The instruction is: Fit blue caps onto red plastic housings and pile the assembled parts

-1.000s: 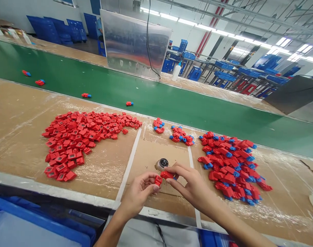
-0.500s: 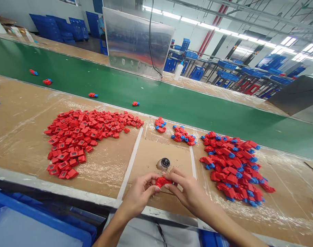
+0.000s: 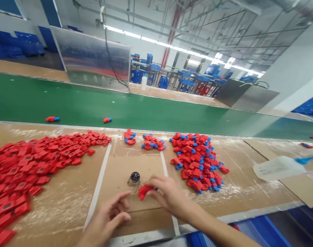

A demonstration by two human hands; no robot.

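Observation:
My right hand (image 3: 168,195) pinches a red plastic part (image 3: 144,191) at its fingertips, over the cardboard-covered bench (image 3: 128,171). My left hand (image 3: 107,216) has its fingers spread and holds nothing, resting low and to the left of that part. Just above the red part stands a small jar with a dark lid (image 3: 134,177). Loose red parts form a large heap (image 3: 43,154) to the left of a white tape strip (image 3: 97,181). A heap of red parts with blue ends (image 3: 197,161) lies to the right, and two small clusters (image 3: 153,142) sit at the back.
A green conveyor belt (image 3: 146,109) runs behind the bench, carrying a few red-and-blue parts (image 3: 52,119). A plastic squeeze bottle with a blue nozzle (image 3: 277,168) lies on the bench at right. Blue crates (image 3: 310,106) stand beyond the bench's front edge.
The whole view has swung, so the bench contents sit further left. My left hand has let go of the red part and moved away, leaving it in my right hand.

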